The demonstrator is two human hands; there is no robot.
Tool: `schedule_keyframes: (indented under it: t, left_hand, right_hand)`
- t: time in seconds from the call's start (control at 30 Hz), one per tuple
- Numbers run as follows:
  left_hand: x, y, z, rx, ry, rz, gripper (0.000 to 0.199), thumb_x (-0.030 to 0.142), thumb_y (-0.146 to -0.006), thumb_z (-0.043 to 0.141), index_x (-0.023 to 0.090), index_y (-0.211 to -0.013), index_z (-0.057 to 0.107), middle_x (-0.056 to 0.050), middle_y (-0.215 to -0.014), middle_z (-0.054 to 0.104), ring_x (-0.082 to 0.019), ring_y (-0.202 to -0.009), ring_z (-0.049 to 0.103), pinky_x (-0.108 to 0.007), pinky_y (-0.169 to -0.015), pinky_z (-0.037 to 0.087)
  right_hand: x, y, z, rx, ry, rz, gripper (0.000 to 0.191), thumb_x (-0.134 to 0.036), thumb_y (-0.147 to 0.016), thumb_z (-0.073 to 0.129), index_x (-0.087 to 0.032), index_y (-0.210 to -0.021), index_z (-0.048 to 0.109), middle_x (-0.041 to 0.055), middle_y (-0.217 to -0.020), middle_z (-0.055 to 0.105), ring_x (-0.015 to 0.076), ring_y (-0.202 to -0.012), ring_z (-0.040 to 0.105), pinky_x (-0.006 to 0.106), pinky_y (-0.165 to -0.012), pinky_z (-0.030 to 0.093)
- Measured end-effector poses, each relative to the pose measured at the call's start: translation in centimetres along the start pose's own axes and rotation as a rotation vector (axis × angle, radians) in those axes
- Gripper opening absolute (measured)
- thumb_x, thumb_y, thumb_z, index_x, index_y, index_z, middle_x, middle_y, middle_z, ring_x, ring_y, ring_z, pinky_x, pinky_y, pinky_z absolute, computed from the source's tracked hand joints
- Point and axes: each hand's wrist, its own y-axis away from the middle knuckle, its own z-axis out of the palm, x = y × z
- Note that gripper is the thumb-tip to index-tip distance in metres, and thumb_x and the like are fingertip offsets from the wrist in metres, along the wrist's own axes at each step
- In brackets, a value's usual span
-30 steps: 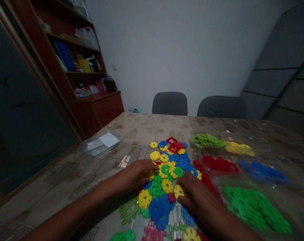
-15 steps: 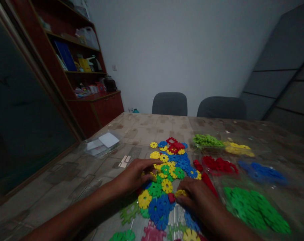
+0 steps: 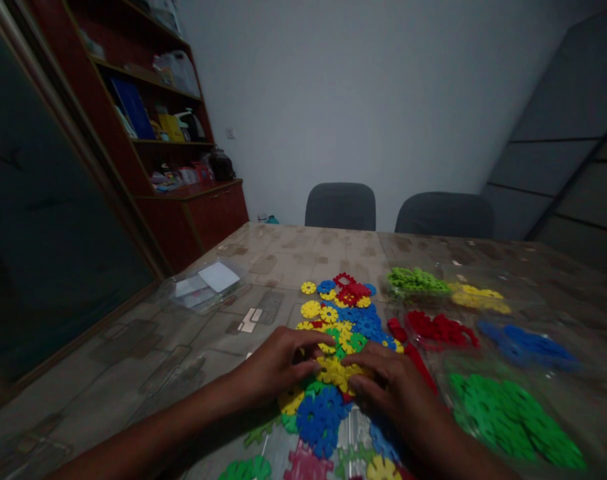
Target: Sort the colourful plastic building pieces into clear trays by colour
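Note:
Between my two hands is a small cluster of yellow snowflake discs [image 3: 337, 372], flat notched plastic building pieces. My left hand [image 3: 289, 360] has thumb and fingers closed at the left side of this cluster. At its right side, my right hand [image 3: 391, 377] pinches a yellow disc between thumb and fingers. Below them lies a stack of blue snowflake discs [image 3: 318, 417]. Just beyond are mixed green and yellow discs, then a heap of blue discs [image 3: 366, 321] and some red discs [image 3: 352, 293]. My fingers partly hide the pieces they touch.
To the right stand clear trays with light green pieces [image 3: 416, 281], yellow pieces [image 3: 478, 298], red pieces [image 3: 441, 329], blue pieces [image 3: 528, 345] and green pieces [image 3: 513, 417]. A clear tray with white cards [image 3: 217, 277] lies at left. Two grey chairs [image 3: 340, 205] stand behind the table.
My hands have come closer together. The yellow discs they held apart now meet in one cluster over the middle of the pile.

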Motion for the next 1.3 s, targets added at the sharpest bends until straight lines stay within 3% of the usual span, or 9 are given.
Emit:
schedule_keyframes:
  t: [0.33, 0.47, 0.57, 0.7, 0.87, 1.0, 1.13, 1.2, 1.3]
  left_hand:
    - [0.1, 0.1, -0.1, -0.049, -0.15, 0.079, 0.031, 0.018, -0.092, 0.064, 0.026, -0.121, 0.073, -0.006, -0.116, 0.077, -0.024, -0.102, 0.069, -0.038, -0.093, 0.05]
    - [0.6, 0.1, 0.3, 0.052, -0.088, 0.021, 0.043, 0.016, -0.091, 0.063, 0.024, -0.133, 0.066, -0.006, -0.099, 0.078, -0.019, -0.083, 0.068, -0.032, -0.077, 0.052]
    - [1.1, 0.3, 0.7, 0.009, -0.024, -0.043, 0.055, 0.014, -0.086, 0.066, 0.025, -0.14, 0.06, -0.002, -0.086, 0.076, -0.016, -0.072, 0.065, -0.028, -0.068, 0.049]
    - [1.4, 0.5, 1.2, -0.017, 0.133, -0.072, 0.06, 0.014, -0.085, 0.068, 0.023, -0.144, 0.057, -0.003, -0.088, 0.076, -0.016, -0.075, 0.067, -0.028, -0.069, 0.051]
    - [1.8, 0.7, 1.2, -0.037, 0.222, 0.004, 0.054, 0.016, -0.09, 0.064, 0.024, -0.144, 0.057, -0.006, -0.1, 0.078, -0.018, -0.083, 0.071, -0.031, -0.076, 0.055]
    - [1.6, 0.4, -0.4, 0.03, 0.055, 0.08, 0.046, 0.022, -0.094, 0.064, 0.025, -0.14, 0.06, -0.009, -0.114, 0.077, -0.023, -0.1, 0.073, -0.038, -0.091, 0.056]
    - [0.2, -0.5, -2.2, 0.095, -0.062, 0.074, 0.033, 0.022, -0.095, 0.057, 0.021, -0.126, 0.069, -0.011, -0.128, 0.073, -0.026, -0.116, 0.068, -0.045, -0.103, 0.051]
    - [-0.6, -0.9, -2.7, 0.155, 0.007, 0.019, 0.033, 0.02, -0.095, 0.05, 0.018, -0.122, 0.069, -0.012, -0.125, 0.073, -0.027, -0.115, 0.069, -0.041, -0.092, 0.058]
    - [-1.7, -1.3, -2.9, 0.194, 0.191, -0.061, 0.037, 0.019, -0.093, 0.046, 0.014, -0.126, 0.063, -0.016, -0.13, 0.069, -0.03, -0.117, 0.068, -0.029, -0.063, 0.061]
  right_hand:
    - [-0.5, -0.1, -2.2, -0.068, 0.051, 0.032, 0.015, -0.017, -0.094, 0.061, -0.022, -0.099, 0.074, 0.0048, -0.093, 0.075, 0.0214, -0.084, 0.066, 0.034, -0.075, 0.047]
    - [-0.8, 0.0, -1.8, -0.07, -0.067, 0.021, 0.011, -0.015, -0.091, 0.062, -0.023, -0.088, 0.068, 0.0029, -0.094, 0.071, 0.0208, -0.088, 0.065, 0.033, -0.076, 0.047]
    - [-1.4, 0.3, -0.9, -0.039, -0.119, 0.027, 0.013, -0.011, -0.088, 0.063, -0.024, -0.087, 0.063, 0.0015, -0.093, 0.069, 0.0203, -0.089, 0.063, 0.032, -0.076, 0.046]
    - [-2.2, 0.7, -0.1, -0.059, -0.1, 0.11, 0.011, -0.014, -0.086, 0.064, -0.024, -0.088, 0.061, -0.0005, -0.081, 0.066, 0.0188, -0.075, 0.06, 0.029, -0.064, 0.04]
    - [-2.6, 0.5, -0.9, -0.025, -0.076, 0.078, 0.007, -0.02, -0.085, 0.06, -0.024, -0.09, 0.061, -0.0014, -0.073, 0.064, 0.0171, -0.065, 0.057, 0.028, -0.057, 0.035]
    - [-1.1, -0.6, -5.4, 0.168, 0.049, 0.025, 0.02, -0.031, -0.088, 0.056, -0.025, -0.103, 0.068, 0.0017, -0.079, 0.071, 0.0193, -0.064, 0.061, 0.031, -0.058, 0.042]
    - [3.2, -1.1, -12.9, 0.516, 0.308, 0.18, 0.028, -0.039, -0.091, 0.06, -0.021, -0.109, 0.07, 0.0016, -0.067, 0.069, 0.0218, -0.057, 0.064, 0.033, -0.056, 0.045]
    - [5.8, -1.2, -16.6, 0.635, 0.389, 0.268, 0.031, -0.037, -0.097, 0.057, -0.017, -0.117, 0.069, 0.007, -0.071, 0.074, 0.0232, -0.063, 0.071, 0.035, -0.062, 0.049]
    - [9.2, -1.2, -20.9, 0.725, 0.476, 0.286, 0.043, -0.046, -0.102, 0.049, -0.009, -0.11, 0.071, 0.0132, -0.063, 0.072, 0.0242, -0.057, 0.07, 0.036, -0.055, 0.046]
